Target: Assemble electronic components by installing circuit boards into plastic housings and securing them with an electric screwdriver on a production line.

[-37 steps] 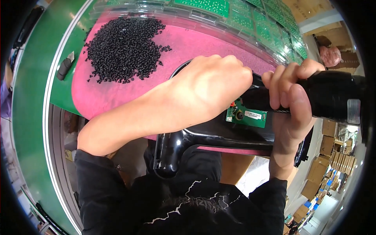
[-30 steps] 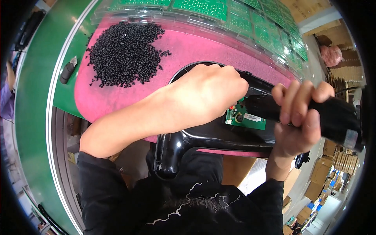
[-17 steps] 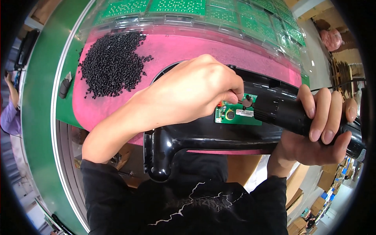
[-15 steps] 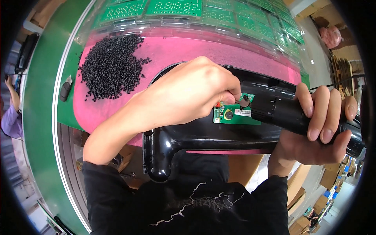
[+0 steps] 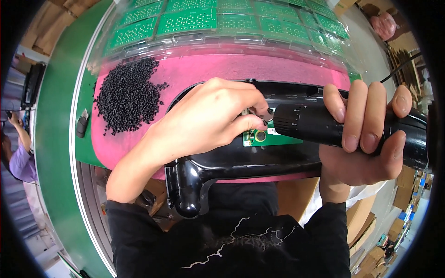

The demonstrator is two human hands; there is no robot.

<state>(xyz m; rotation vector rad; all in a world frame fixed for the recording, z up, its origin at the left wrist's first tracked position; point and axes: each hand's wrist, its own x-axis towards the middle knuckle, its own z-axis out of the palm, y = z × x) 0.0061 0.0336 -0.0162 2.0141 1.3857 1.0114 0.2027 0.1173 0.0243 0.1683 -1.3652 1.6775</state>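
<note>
My right hand wraps round a black electric screwdriver, held nearly level with its front end pointing left. At that end, my left hand pinches a small silvery disc between thumb and index finger. Tiny black pieces like screws cling around the disc; the fingers hide part of it. Beneath lies a green circuit board, partly covered by my left hand and the screwdriver. The board sits inside a glossy black plastic housing with a rounded arm at its lower left.
A heap of small black screws lies on the pink mat, left of the housing. Clear trays of green boards stand behind. A dark grey object rests on the green table at left. Another person's purple sleeve shows far left.
The screwdriver and my right hand have shifted slightly left. My left thumb and index finger have come onto the disc at the screwdriver's front. The whole view has shifted a little.
</note>
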